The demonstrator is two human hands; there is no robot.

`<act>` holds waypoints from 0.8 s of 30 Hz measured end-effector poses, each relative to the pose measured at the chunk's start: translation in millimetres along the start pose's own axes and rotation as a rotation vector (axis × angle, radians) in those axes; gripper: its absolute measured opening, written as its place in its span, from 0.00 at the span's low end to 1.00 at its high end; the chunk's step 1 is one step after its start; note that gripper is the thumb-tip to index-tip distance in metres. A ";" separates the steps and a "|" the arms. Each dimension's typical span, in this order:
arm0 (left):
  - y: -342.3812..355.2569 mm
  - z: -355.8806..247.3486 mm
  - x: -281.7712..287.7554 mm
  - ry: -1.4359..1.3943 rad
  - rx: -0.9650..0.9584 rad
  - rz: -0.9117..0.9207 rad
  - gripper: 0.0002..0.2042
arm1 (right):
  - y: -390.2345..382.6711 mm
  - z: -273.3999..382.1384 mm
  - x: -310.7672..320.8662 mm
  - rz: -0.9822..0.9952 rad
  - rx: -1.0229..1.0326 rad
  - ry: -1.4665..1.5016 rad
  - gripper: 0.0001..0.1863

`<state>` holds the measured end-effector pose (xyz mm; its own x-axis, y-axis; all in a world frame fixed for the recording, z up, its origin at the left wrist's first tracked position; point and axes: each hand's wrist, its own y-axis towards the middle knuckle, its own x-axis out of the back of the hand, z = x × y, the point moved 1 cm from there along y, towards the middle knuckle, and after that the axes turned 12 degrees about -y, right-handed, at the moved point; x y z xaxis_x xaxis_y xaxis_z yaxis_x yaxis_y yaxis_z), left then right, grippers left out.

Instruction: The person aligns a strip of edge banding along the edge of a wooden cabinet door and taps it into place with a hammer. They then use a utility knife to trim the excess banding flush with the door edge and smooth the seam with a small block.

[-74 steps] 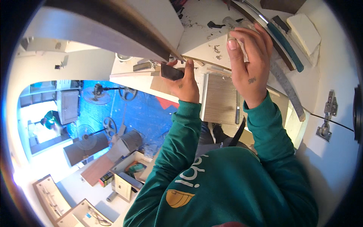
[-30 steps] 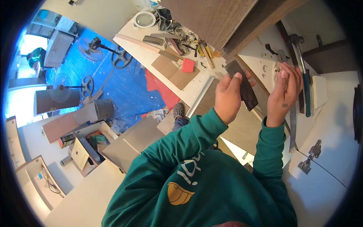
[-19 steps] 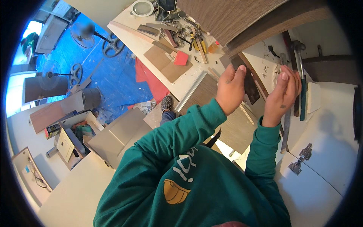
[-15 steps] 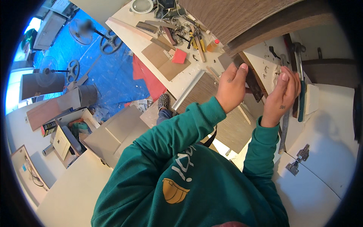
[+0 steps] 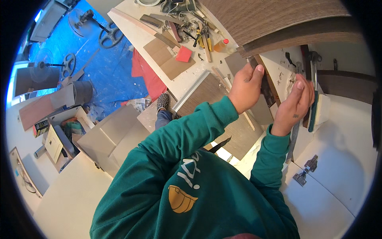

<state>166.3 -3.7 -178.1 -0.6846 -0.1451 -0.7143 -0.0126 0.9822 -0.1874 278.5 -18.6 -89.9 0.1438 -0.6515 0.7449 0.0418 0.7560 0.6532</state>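
My left hand (image 5: pixel 246 88) is closed, thumb lying along the edge of a dark strip (image 5: pixel 268 92) under the wooden panel (image 5: pixel 278 24). The curled fingers are hidden behind the hand, so what they grip does not show. To its right, my right hand (image 5: pixel 295 106) is raised with fingers bent together and thumb against them. Whatever sits between them is too small to make out. Just beyond its fingertips stands a hammer (image 5: pixel 313 105) with a green grip and metal head; I cannot tell whether the fingers touch it.
A white worktop (image 5: pixel 131 12) carries pliers, scraps, a red square (image 5: pixel 184 53) and a red-capped bottle (image 5: pixel 221 45). A metal hinge (image 5: pixel 305 170) is fixed to the white panel at right. Fans (image 5: pixel 110 36) stand on blue sheeting (image 5: pixel 107 75); an open box (image 5: pixel 75 131) sits at left.
The view has shifted slightly left. My left hand has come closer to the dark strip, its thumb now against it. My right hand has dropped slightly, fingers still bent.
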 end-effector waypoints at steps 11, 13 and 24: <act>0.7 -16.7 11.7 -0.032 -0.025 0.254 0.11 | 24.9 39.6 3.7 0.243 0.084 0.150 0.09; -0.8 -12.5 9.8 -0.098 -0.038 0.261 0.12 | 31.0 45.8 -10.7 0.370 0.034 0.175 0.09; 5.0 -3.4 16.9 0.071 -0.203 0.275 0.11 | 32.4 52.1 -41.7 0.409 -0.029 0.098 0.16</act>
<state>152.2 -0.9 -188.8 -0.7316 0.1300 -0.6692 0.0394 0.9881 0.1488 222.3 29.8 -92.7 0.2480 -0.2889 0.9247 -0.0110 0.9536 0.3009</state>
